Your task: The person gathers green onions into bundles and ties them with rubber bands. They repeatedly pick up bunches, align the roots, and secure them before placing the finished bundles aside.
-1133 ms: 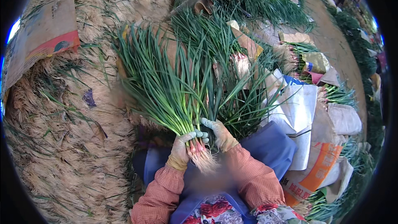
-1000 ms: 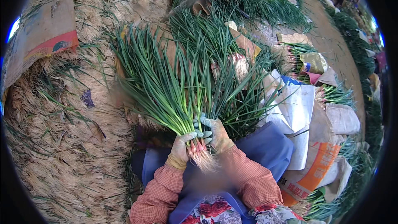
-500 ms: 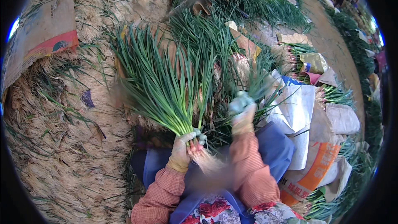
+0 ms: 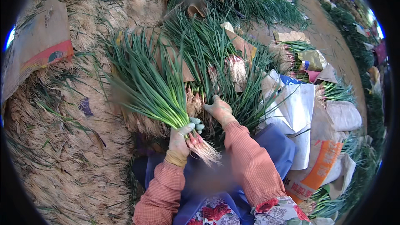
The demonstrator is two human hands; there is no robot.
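My gloved left hand (image 4: 180, 138) is closed round a bunch of spring onions (image 4: 173, 102) near its root end. Their long green leaves fan out to the upper left, and the pinkish bulbs with pale roots (image 4: 204, 148) hang out below the fist. To its right, my right hand (image 4: 219, 109) reaches into the heap of spring onions (image 4: 246, 100) in front of me. Its thumb stands apart from the forefinger and nothing shows between them; the other fingers are partly hidden. Just past its fingertips, more bulbs and roots (image 4: 194, 100) poke out of the heap.
Dry, straw-like roots and scraps (image 4: 75, 158) cover the left side, with a torn sack (image 4: 41, 42) on them. On the right are white sacking (image 4: 298, 104), an orange-striped sack (image 4: 318, 166) and wrapped onion bundles (image 4: 291, 54). A larger green heap (image 4: 250, 6) lies beyond.
My right hand has moved left from over the heap's right side, down toward the bulbs; the blurred greens by it are gone. The left hand's bunch has shifted slightly, its roots swinging right.
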